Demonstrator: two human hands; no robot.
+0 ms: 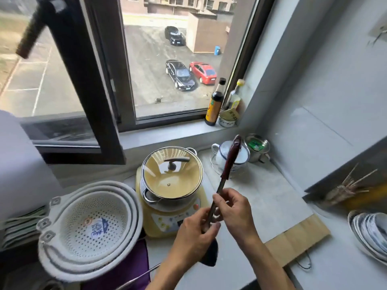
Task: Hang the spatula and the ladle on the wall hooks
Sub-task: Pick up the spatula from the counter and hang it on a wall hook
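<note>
Right of lidded pot [172, 174], utensil [227, 166] held handle-up, dark head low, whether spatula or ladle unclear. Left hand [194, 233] closed round lower shaft; right hand [234, 208] pinches shaft above. Keep handle's end hole uppermost, facing hook [376, 37] on wall far right of pot; raise steadily.

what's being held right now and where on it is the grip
A long utensil with a dark red handle. Both hands grip its thin metal shaft: the left hand lower down, the right hand just below the handle. Its dark head points down.
</note>
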